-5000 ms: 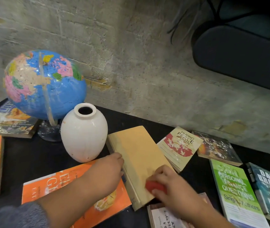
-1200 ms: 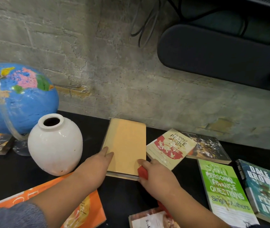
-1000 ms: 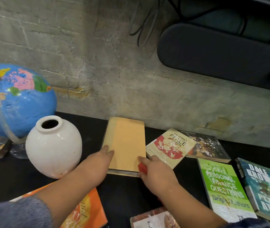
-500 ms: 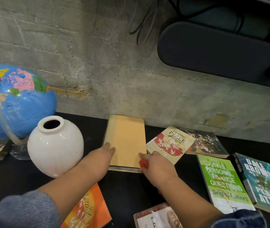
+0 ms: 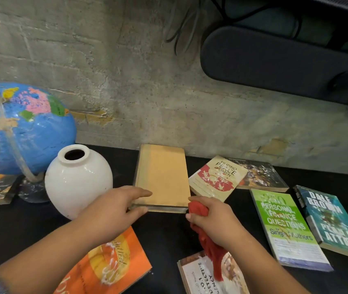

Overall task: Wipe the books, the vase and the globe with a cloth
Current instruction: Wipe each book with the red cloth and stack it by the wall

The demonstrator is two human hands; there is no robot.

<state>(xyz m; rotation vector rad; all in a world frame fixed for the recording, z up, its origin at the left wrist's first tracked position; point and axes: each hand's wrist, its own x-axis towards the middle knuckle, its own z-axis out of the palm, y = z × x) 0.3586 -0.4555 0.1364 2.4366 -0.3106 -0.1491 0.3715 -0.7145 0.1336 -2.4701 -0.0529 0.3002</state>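
Observation:
A plain tan book (image 5: 163, 176) lies flat near the wall. My left hand (image 5: 113, 206) pinches its near left corner, fingers on the cover and thumb at the edge. My right hand (image 5: 211, 217) grips a red cloth (image 5: 209, 247) just off the book's near right corner; the cloth hangs down over a white book (image 5: 192, 276). A white vase (image 5: 77, 179) stands left of the tan book, and a blue globe (image 5: 22, 128) on its stand sits behind it.
Several more books lie on the black table (image 5: 164, 236): an orange one (image 5: 109, 262) under my left forearm, a cream and red one (image 5: 217, 177), a dark one (image 5: 260, 175), a green one (image 5: 285, 228) and a teal one (image 5: 332, 219). A concrete wall stands close behind.
The tan book has been pushed back toward the wall and squared up. My right hand has drawn the cloth off the cover to the book's near right corner, and more cloth now hangs out.

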